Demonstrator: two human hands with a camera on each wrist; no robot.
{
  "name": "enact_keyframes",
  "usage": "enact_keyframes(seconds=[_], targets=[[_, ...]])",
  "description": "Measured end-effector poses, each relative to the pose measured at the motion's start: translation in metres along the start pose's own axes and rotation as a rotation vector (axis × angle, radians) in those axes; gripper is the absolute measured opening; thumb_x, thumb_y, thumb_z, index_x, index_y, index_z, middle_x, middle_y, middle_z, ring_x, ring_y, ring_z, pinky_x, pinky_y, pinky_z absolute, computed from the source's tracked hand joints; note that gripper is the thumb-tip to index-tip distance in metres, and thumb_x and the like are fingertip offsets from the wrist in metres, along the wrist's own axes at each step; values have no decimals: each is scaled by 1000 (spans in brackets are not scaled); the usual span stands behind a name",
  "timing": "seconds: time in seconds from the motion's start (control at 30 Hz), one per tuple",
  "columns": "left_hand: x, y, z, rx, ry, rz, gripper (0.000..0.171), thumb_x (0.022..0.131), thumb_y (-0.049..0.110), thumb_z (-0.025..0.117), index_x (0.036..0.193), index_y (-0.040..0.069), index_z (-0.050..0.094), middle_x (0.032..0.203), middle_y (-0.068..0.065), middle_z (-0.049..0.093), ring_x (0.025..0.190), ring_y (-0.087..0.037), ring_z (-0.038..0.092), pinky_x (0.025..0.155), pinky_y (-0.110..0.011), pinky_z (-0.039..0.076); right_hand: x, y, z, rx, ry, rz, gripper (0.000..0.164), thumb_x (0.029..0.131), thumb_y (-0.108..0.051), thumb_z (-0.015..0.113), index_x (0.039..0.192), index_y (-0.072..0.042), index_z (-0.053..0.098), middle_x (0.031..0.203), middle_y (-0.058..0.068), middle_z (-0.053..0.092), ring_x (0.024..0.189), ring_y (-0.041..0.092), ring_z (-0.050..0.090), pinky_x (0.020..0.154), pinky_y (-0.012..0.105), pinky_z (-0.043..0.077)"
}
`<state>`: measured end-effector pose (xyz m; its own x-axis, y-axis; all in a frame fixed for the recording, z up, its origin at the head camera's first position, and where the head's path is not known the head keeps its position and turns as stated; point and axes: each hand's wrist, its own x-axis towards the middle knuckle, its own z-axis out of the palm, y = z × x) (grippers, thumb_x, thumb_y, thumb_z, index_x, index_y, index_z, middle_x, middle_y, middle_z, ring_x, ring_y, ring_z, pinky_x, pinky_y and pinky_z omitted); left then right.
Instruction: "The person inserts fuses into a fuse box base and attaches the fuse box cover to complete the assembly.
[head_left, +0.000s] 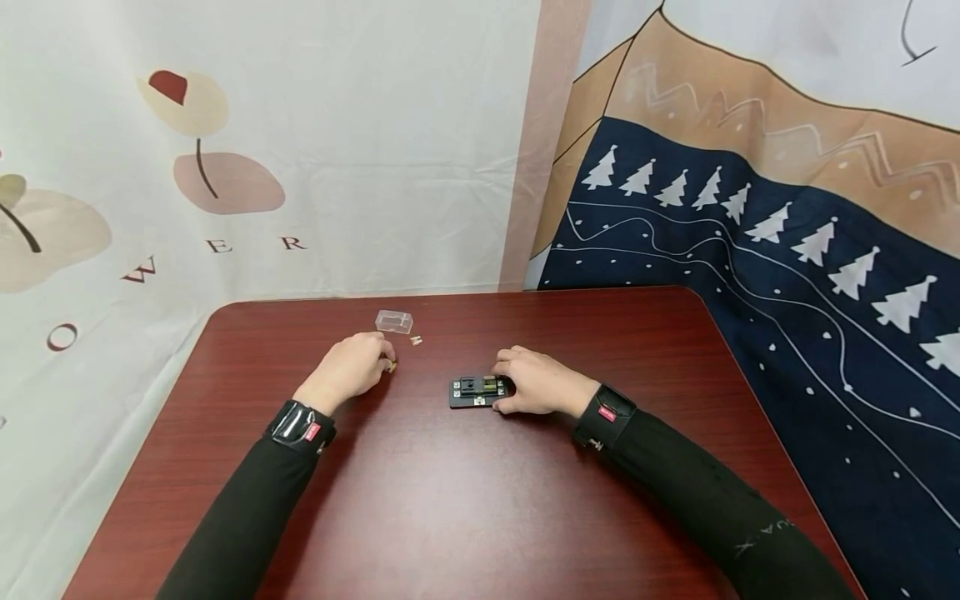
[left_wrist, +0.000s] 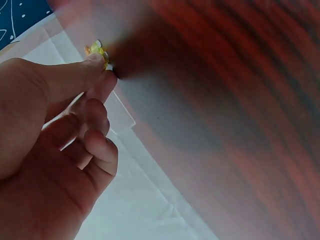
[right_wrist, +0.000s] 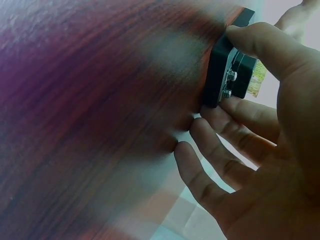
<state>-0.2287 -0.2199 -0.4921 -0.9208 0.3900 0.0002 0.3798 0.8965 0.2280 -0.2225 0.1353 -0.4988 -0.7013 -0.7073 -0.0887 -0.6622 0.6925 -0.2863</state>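
Thumb and forefinger of my left hand pinch a small yellow-and-white piece, low over the left half of the table. To the right, my right hand grips the end of a flat black rectangular device lying on the table. Its thumb presses the near long side, with fingers at the far side; the right end is hidden under the hand. The device has a raised black block and silver screws. A yellow-green piece sticks out from the block.
Just beyond the left hand stands a clear plastic box. Small pale-gold pieces lie beside it. The reddish-brown wooden table ends at a printed white curtain and a navy one.
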Motion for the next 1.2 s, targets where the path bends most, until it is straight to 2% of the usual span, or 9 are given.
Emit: enact_keyframes(seconds=[0.2, 0.4, 0.77, 1.0, 1.2], targets=[[-1, -1, 5, -18, -5, -15, 5, 103, 12, 74, 105, 11, 78, 108, -7, 71, 104, -31, 74, 93, -52, 61, 0, 1, 1, -11, 6, -6, 53, 94, -44, 85, 134, -10, 77, 112, -2, 66, 103, 13, 56, 85, 33, 55], [-3, -3, 9, -28, 13, -18, 5, 104, 13, 73, 101, 10, 74, 105, -6, 68, 101, -30, 74, 91, -52, 61, 0, 2, 2, -7, 8, -6, 53, 94, -45, 85, 135, -11, 77, 113, -2, 66, 103, 14, 56, 86, 33, 55], [-7, -4, 5, -81, 46, -8, 5, 104, 12, 72, 99, 10, 72, 102, -6, 67, 93, -28, 70, 92, -49, 59, 0, 1, 0, -7, 0, -8, 53, 94, -44, 85, 134, -11, 77, 113, -2, 67, 102, 13, 56, 86, 33, 55], [-4, 6, 0, -118, 82, 23, 4, 104, 11, 73, 101, 8, 74, 99, -5, 68, 88, -22, 66, 86, -45, 58, 1, 2, 0, -6, -1, -6, 53, 94, -44, 85, 135, -11, 77, 112, -3, 67, 102, 13, 56, 86, 32, 54], [0, 22, -4, -140, 101, 85, 4, 102, 11, 73, 101, 8, 76, 97, -3, 69, 87, -18, 66, 84, -41, 57, 1, 2, 1, -4, 1, -10, 54, 94, -43, 85, 135, -10, 77, 112, -2, 67, 102, 14, 56, 86, 33, 55]])
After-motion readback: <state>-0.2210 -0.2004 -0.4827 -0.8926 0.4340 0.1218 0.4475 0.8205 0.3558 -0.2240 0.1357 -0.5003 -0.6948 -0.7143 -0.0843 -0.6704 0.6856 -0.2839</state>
